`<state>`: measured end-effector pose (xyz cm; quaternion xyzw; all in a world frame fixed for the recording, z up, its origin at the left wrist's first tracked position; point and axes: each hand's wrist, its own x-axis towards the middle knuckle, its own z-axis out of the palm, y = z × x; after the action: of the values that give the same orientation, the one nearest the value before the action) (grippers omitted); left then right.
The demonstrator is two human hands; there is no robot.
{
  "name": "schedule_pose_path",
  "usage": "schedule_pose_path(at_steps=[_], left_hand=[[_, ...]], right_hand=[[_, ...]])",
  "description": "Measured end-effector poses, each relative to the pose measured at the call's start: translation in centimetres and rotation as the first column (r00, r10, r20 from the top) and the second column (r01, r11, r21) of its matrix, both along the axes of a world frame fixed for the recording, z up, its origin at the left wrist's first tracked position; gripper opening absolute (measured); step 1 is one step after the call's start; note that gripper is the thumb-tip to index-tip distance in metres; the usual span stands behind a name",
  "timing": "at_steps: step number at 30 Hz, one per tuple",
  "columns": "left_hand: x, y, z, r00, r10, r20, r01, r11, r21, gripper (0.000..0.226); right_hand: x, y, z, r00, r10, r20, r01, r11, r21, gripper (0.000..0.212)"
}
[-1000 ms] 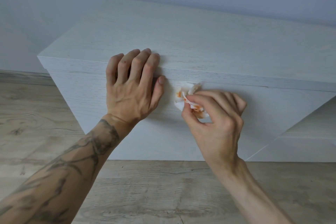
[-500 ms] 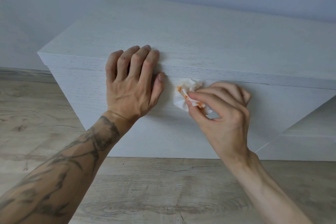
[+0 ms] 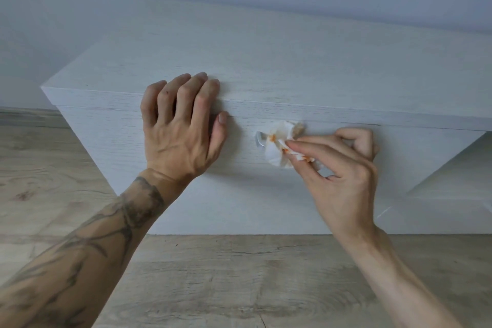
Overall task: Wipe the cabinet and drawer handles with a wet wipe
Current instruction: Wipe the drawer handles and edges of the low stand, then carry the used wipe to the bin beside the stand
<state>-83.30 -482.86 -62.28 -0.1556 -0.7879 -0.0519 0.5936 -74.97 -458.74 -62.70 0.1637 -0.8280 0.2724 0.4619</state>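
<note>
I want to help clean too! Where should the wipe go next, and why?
Probably slide the wet wipe a little left: the shiny left end of the handle pokes out uncovered, while the right hand pinches the wipe over the rest.

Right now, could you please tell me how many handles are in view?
1: the handle on the cabinet front, mostly under the wipe held by the right hand. Others may be out of view.
</note>
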Motion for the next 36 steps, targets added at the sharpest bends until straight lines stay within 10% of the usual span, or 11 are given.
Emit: schedule_pose_path(at_steps=[12, 20, 36], left_hand=[[1.5, 0.1, 0.6, 0.992, -0.037, 0.124, 0.037, 0.999, 0.006, 0.043], [5.7, 0.6, 4.2, 0.873, -0.036, 0.486, 0.029, 0.999, 0.022, 0.041], [10.0, 16.2, 46.5, 0.479, -0.085, 0.874, 0.399, 0.908, -0.130, 0.042]], right_hand=[[0.8, 4.1, -0.2, 0.997, 0.023, 0.071, -0.020, 0.999, -0.048, 0.022], [4.4, 6.1, 4.4, 0.925, -0.025, 0.379, 0.140, 0.950, -0.278, 0.017], [12.1, 18.6, 49.6, 0.593, -0.141, 0.792, 0.463, 0.865, -0.193, 0.009]])
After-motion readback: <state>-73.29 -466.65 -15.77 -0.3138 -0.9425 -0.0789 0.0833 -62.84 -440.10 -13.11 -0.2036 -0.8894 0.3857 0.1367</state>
